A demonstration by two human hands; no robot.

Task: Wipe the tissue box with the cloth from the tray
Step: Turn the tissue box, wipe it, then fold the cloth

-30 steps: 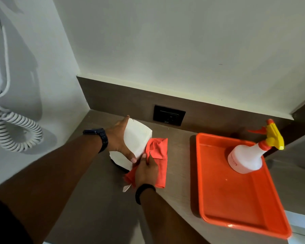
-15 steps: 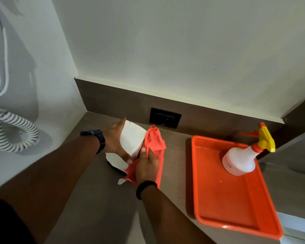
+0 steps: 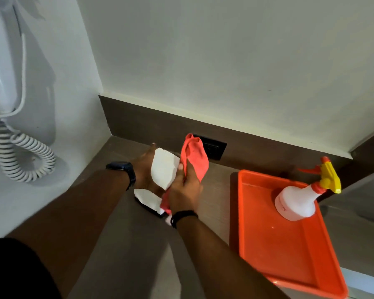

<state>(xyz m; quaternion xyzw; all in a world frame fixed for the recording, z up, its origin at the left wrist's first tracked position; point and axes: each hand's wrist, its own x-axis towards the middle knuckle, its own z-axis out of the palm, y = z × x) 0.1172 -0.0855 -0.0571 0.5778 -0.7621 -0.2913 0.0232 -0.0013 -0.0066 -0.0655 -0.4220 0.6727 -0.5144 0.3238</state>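
A person's two bare hands work on a brown worktop point(image 3: 125, 266) in a corner of pale walls. The left hand point(image 3: 143, 169) cups the far side of a white tissue box point(image 3: 164, 170), its fingers point(image 3: 152, 147) pressed together along the box's edge, tilting the box up off the surface. The right hand point(image 3: 185, 192) pinches a red-orange cloth point(image 3: 194, 157) against the box's near right side (the cloth's top bunches up above the box). Well apart to the right lies an orange tray point(image 3: 289, 255) carrying a white spray bottle point(image 3: 296, 201) with a yellow trigger. A white coiled cord point(image 3: 24, 156) hangs on the left wall.
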